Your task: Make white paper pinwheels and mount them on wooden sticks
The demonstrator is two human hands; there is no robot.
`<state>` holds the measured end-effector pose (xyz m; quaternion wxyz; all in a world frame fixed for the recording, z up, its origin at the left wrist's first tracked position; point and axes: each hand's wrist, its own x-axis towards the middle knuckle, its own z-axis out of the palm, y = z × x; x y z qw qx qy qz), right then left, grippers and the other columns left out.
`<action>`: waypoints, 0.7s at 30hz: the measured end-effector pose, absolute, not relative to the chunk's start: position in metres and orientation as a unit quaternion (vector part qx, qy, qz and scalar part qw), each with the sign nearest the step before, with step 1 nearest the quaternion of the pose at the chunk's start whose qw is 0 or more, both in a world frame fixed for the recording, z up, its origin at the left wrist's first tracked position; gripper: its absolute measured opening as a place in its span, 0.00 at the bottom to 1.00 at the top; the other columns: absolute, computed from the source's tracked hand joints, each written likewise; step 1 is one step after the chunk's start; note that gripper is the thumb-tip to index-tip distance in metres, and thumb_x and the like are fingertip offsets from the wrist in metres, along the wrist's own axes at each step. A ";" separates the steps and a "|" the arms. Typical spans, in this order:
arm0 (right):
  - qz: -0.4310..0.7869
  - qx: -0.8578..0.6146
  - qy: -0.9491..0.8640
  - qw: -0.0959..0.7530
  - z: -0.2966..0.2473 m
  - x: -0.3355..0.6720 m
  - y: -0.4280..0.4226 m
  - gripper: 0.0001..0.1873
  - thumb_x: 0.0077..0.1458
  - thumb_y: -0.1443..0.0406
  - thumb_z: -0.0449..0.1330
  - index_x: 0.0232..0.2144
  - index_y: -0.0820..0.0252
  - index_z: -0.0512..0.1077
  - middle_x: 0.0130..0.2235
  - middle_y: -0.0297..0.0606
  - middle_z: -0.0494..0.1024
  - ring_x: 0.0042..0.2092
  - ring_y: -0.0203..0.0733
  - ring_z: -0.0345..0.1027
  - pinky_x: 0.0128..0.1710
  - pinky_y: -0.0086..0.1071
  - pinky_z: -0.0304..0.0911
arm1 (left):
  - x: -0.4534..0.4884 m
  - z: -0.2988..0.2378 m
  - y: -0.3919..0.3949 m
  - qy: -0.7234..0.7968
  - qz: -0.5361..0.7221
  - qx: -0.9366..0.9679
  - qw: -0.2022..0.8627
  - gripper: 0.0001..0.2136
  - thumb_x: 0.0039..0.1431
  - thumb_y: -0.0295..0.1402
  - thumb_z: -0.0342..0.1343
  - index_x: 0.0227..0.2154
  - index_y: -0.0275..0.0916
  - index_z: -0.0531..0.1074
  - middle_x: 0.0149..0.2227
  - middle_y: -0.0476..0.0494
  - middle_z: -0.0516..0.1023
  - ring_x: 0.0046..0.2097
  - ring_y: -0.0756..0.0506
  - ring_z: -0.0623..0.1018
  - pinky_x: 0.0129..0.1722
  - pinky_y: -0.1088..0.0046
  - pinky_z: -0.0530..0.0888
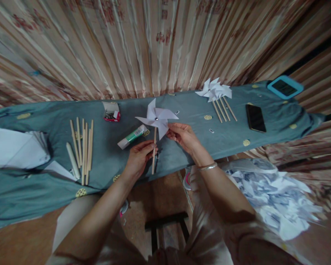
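A white paper pinwheel (pixel 157 117) with a pin at its centre is held up over the cloth-covered table. My left hand (pixel 140 155) grips its wooden stick (pixel 153 161) between thumb and fingers. My right hand (pixel 182 135) pinches the edge of one paper blade, at the lower right. Just left of the pinwheel lies a glue stick (pixel 132 136) with a green label. Behind it stands an open small red box (pixel 112 116) with small metal pieces inside. Several finished pinwheels (pixel 215 89) lie together at the back right, their sticks pointing toward me.
Several loose wooden sticks (pixel 86 152) and a white pointed rod (pixel 73 160) lie on the left, beside a paper stack (pixel 19 148). A phone (pixel 256 117) and a blue-framed device (pixel 285 87) are at the right. A bag of paper scraps (pixel 278 198) stands below the table's right edge.
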<state>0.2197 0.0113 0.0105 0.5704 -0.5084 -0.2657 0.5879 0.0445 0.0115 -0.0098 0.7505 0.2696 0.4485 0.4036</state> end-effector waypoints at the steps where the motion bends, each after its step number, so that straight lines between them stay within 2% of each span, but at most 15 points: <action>1: 0.590 -0.507 -0.266 0.569 0.010 0.219 0.011 0.20 0.29 0.53 0.77 0.18 0.60 0.75 0.20 0.30 0.74 0.21 0.27 0.62 0.20 0.22 0.59 | 0.044 -0.010 0.012 0.449 0.404 0.269 0.750 0.18 0.30 0.32 0.75 0.28 0.34 0.78 0.26 0.48 0.80 0.27 0.51 0.77 0.32 0.75 0.74; 11: 0.611 -0.498 -0.259 0.558 0.007 0.218 0.012 0.20 0.29 0.54 0.77 0.19 0.60 0.76 0.22 0.32 0.77 0.23 0.28 0.66 0.23 0.22 0.64 | 0.045 -0.008 0.011 0.451 0.404 0.268 0.749 0.17 0.30 0.32 0.75 0.27 0.34 0.79 0.26 0.47 0.80 0.27 0.51 0.77 0.32 0.75 0.74; 21: 0.620 -0.498 -0.259 0.548 0.005 0.213 0.010 0.20 0.29 0.55 0.77 0.21 0.62 0.78 0.24 0.34 0.80 0.23 0.27 0.69 0.25 0.20 0.64 | 0.045 -0.010 0.011 0.446 0.405 0.269 0.751 0.18 0.28 0.33 0.75 0.27 0.34 0.79 0.25 0.48 0.80 0.27 0.52 0.77 0.31 0.76 0.74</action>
